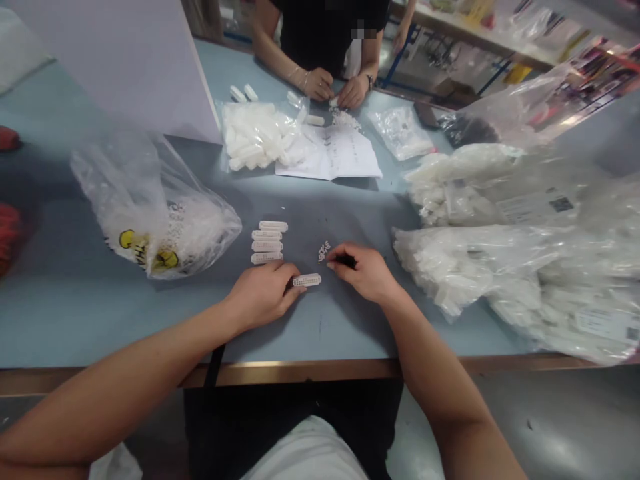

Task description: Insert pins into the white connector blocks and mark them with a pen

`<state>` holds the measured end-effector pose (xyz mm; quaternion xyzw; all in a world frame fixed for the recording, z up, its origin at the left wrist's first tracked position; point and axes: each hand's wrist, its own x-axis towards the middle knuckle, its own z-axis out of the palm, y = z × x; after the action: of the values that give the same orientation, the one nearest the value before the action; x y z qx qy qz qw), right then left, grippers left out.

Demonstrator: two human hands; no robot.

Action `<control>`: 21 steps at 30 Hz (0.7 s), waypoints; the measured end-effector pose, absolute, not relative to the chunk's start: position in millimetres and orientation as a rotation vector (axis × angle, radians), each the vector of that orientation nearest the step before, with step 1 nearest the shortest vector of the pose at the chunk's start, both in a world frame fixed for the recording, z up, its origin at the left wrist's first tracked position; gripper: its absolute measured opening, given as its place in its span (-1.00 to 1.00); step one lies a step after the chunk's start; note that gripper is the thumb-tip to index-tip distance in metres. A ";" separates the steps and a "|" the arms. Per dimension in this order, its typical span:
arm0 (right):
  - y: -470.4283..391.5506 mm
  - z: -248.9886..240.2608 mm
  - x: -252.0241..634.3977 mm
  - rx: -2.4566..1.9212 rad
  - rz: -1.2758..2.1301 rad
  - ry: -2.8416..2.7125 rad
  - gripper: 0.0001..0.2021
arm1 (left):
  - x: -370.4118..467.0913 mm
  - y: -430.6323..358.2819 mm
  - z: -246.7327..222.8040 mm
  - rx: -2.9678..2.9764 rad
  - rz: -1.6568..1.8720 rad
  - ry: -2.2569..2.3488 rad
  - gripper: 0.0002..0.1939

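Observation:
Between the thumb and fingers of my left hand (263,293) is a white plastic connector housing (307,281), its face with rows of small holes turned up. My right hand (367,270) is at a small pile of tiny white pieces (324,251), thumb and forefinger slightly apart. Whether a tiny piece touches those fingertips is too small to tell. Just beyond my left hand, several similar white housings (267,246) lie in a stacked row on the blue-grey table (320,333).
At left stands a clear bag (190,233) of small white pieces, near an upright panel (135,60). Large bags of white parts (450,260) crowd the right. Across the table, a co-worker's hands (337,90) work behind a paper sheet (345,157) and a bag of housings (257,137).

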<state>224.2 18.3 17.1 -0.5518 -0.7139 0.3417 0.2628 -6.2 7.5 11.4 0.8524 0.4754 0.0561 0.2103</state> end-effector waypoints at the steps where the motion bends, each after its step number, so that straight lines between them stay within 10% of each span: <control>1: 16.6 17.9 223.2 -1.469 0.956 -1.962 -0.88 | -6.3 7.6 11.7 2.367 0.161 1.324 -0.69; 21: 4.4 12.3 215.9 -1.140 0.363 -2.460 -0.77 | -4.5 6.0 15.4 2.342 0.118 1.360 -0.63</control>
<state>215.9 4.4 12.3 -0.4083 -0.8807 0.1301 0.2017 -4.5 6.0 15.4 0.8439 0.4903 0.0426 0.2137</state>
